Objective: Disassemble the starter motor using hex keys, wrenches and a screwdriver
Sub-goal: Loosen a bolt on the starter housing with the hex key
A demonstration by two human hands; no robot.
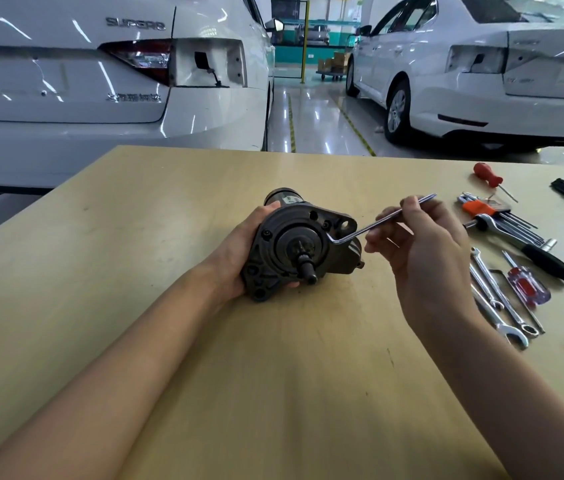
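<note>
Left hand [239,258], fingers curled round starter motor [299,244], mid-desk [169,341], pinion end toward near edge. Right hand [422,247] pinching hex key [382,220], short end at motor's flange. Wrenches [502,306], screwdrivers [526,289], hex key set [492,211] along right edge.

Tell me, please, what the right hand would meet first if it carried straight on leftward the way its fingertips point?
Most likely the dark metal starter motor: the right hand points at its flange, beside the bent silver hex key it pinches. Depth is unclear from one view.
</note>
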